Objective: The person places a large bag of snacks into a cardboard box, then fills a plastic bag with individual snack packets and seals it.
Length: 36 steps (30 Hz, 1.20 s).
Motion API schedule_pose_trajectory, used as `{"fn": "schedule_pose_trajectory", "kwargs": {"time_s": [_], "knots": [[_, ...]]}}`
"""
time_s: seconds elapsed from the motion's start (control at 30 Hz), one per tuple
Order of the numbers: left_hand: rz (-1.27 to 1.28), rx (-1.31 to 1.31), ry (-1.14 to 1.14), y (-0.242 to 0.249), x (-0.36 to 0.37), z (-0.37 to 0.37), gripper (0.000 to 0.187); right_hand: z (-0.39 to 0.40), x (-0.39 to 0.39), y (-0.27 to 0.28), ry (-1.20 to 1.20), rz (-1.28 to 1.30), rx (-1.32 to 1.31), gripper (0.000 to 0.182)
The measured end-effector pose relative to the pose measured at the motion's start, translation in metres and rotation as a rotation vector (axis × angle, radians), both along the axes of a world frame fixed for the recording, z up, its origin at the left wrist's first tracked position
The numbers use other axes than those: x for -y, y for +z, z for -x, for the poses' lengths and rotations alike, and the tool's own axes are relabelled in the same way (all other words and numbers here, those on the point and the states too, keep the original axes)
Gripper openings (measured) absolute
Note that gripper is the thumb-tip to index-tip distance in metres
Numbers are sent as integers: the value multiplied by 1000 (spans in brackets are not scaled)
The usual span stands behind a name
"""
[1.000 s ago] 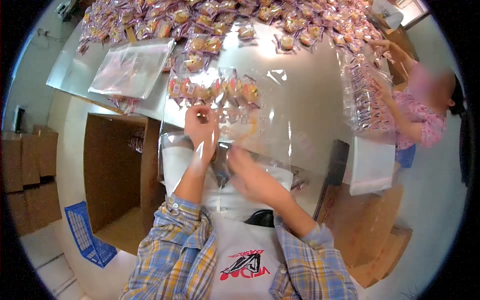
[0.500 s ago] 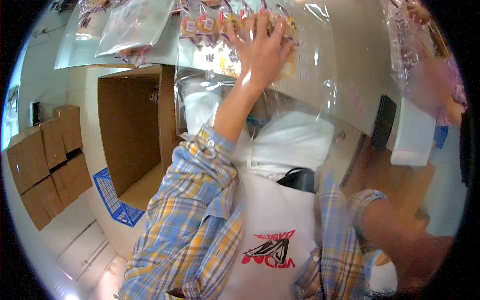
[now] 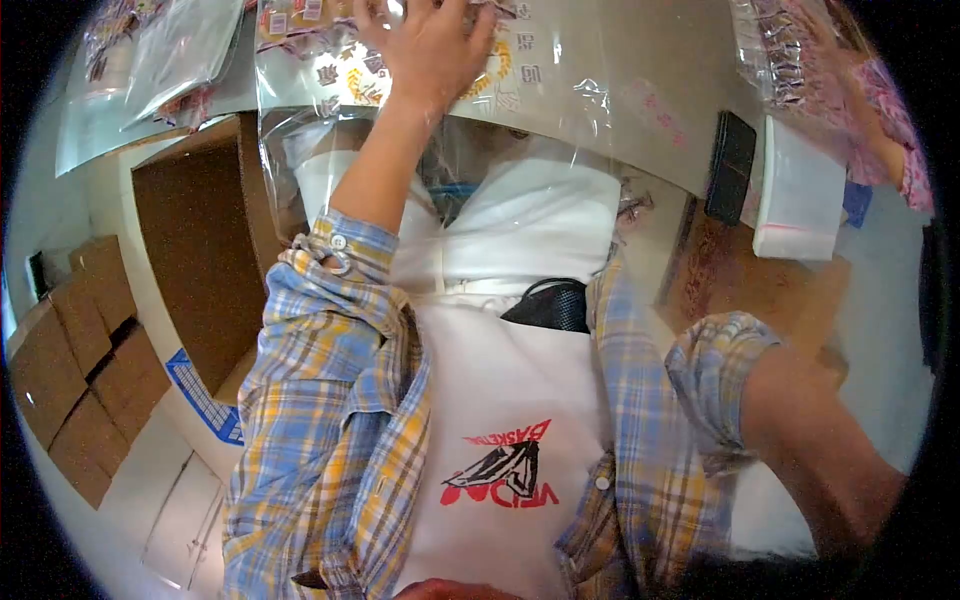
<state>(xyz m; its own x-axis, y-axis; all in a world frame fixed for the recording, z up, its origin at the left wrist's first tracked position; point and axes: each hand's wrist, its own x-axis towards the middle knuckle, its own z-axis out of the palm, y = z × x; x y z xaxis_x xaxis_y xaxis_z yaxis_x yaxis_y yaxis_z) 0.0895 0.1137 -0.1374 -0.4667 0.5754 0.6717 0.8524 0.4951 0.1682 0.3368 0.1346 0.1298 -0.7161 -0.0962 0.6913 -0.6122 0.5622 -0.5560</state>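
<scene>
My left hand [image 3: 432, 50] lies palm down with its fingers spread, on a large clear plastic bag [image 3: 560, 100] with printed characters. Its fingertips are partly cut off by the top edge of the view. Small wrapped snacks [image 3: 300, 22] sit in a row at the bag's far end, beside and under the fingers. The bag's near part hangs over the table edge above my lap. My right forearm [image 3: 810, 430] bends toward the lower right, and the right hand is out of view.
An open cardboard box [image 3: 200, 240] stands left, by a blue plastic crate [image 3: 205, 400]. Stacked cartons [image 3: 85, 370] are farther left. A black phone [image 3: 731, 165] and white plastic sleeves [image 3: 800, 190] lie right, near another person's arm [image 3: 880, 145] and more packets [image 3: 785, 50].
The view has shifted, so the table, bag and my left hand appear higher and farther left. My left hand stays spread on the bag. The other person's arm has moved.
</scene>
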Motion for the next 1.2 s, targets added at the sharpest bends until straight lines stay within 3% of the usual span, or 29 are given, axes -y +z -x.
{"fn": "schedule_pose_trajectory", "kwargs": {"time_s": [0.17,0.37,0.57,0.63,0.73,0.87,0.97,1.03,1.07,1.1,1.13,1.2], "knots": [[-67,-47,-33,-4,9,11,40,3,4,-4,-20,10,-2,35],[-44,180,-108,-17,8,14,54,0,6,-8,-37,5,59,34],[71,77,12,-12,11,15,56,4,13,-10,-56,-24,0,34],[-22,-105,-34,-22,11,23,50,6,13,-10,-55,-34,-23,33],[-29,-56,-32,-24,12,21,54,8,12,-12,-54,-53,-68,33],[-69,-2,-107,-16,14,17,50,1,-9,-1,-132,79,-192,32],[-124,70,-99,-16,16,16,53,4,-27,-9,-234,377,-267,32],[-119,104,-91,-11,21,14,52,18,-26,-47,-141,649,-82,32],[-112,111,-96,-10,24,15,53,28,-20,-74,18,727,128,23],[-97,118,-103,-10,25,14,53,34,-21,-86,234,499,418,33],[-134,101,-90,-12,20,13,53,39,-2,-98,351,530,698,37],[-146,115,-93,-10,16,13,48,32,33,-150,271,52,915,43]]}}
